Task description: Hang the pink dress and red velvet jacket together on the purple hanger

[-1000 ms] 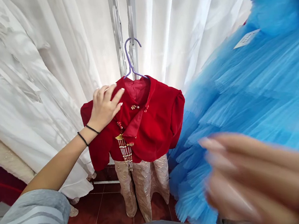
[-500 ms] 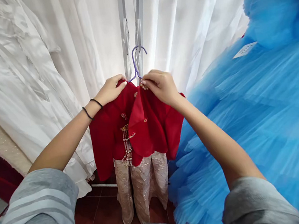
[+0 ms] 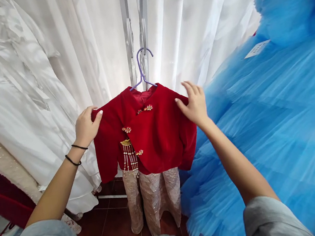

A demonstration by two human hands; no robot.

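Note:
A short red velvet jacket (image 3: pixel 160 137) hangs on a purple hanger (image 3: pixel 140 67), its overlapping front lying flat. Jewelled flower clasps (image 3: pixel 148 107) run along the front opening, and a gold fan-shaped ornament (image 3: pixel 126 142) with beaded tassels hangs at its left side. My left hand (image 3: pixel 86 127) is at the left shoulder, thumb and fingers apart and touching the sleeve top. At the opposite shoulder, my right hand (image 3: pixel 194 103) is open, thumb against the fabric and fingers raised off it. Shiny beige-pink cloth (image 3: pixel 154 200) hangs below the jacket.
White dresses (image 3: pixel 9 88) hang on the left. A large blue tulle dress (image 3: pixel 257 119) with a white tag (image 3: pixel 257 49) fills the right side. Behind the jacket are a metal rail (image 3: pixel 128 32) and a white curtain (image 3: pixel 98 32). Red-brown tiles (image 3: pixel 102 227) cover the floor.
Both hands have moved from the collar outward and down to the shoulders. My right hand has let go of the clasp by the neck; the folded-over front flap now lies flat across the jacket.

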